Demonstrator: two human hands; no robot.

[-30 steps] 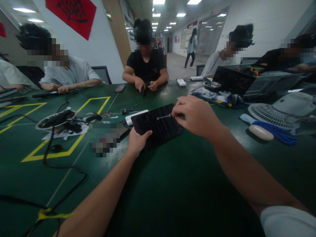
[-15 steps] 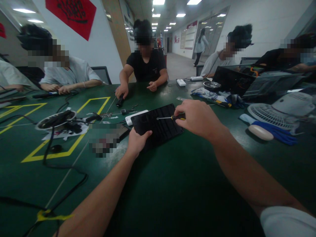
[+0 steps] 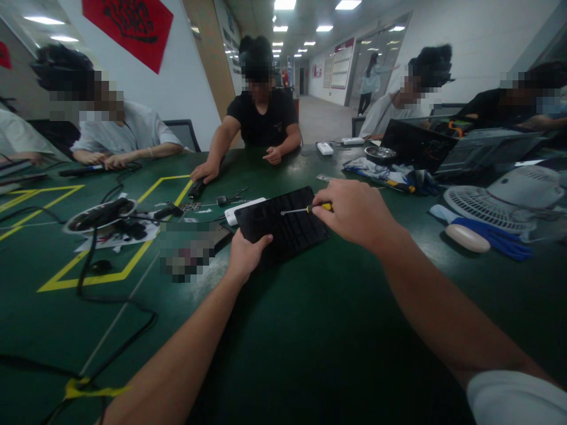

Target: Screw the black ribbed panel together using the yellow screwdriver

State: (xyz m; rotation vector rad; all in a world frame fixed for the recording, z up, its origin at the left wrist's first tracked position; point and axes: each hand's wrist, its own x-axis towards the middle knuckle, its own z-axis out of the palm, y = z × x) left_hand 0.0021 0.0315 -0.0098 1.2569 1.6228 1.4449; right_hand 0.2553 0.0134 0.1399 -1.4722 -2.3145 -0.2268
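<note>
My left hand (image 3: 248, 254) grips the near left corner of a flat black rectangular panel (image 3: 295, 233), thumb on top and fingers beneath. Its exact kind does not show. The panel is tilted above the green table (image 3: 283, 342). My right hand (image 3: 354, 209) is closed round the black and yellow handle of a screwdriver (image 3: 297, 211). The thin metal shaft points left across the panel, and a small round bit shows at its tip. Whether the tip sits in a screw I cannot tell. Behind the panel lies a white power strip (image 3: 234, 213).
At left are a bowl (image 3: 104, 213) of dark parts and a black cable (image 3: 91, 260). A white fan (image 3: 491, 198), blue gloves (image 3: 505, 239) and a pale mouse-like object (image 3: 468, 237) lie at right. Across the table, a co-worker's hand (image 3: 206, 171) holds a dark tool (image 3: 195, 188).
The screwdriver handle shows more yellow in my right fingers; its tip stays in place. My left hand and the panel hold still. The co-worker opposite has moved the dark tool leftward.
</note>
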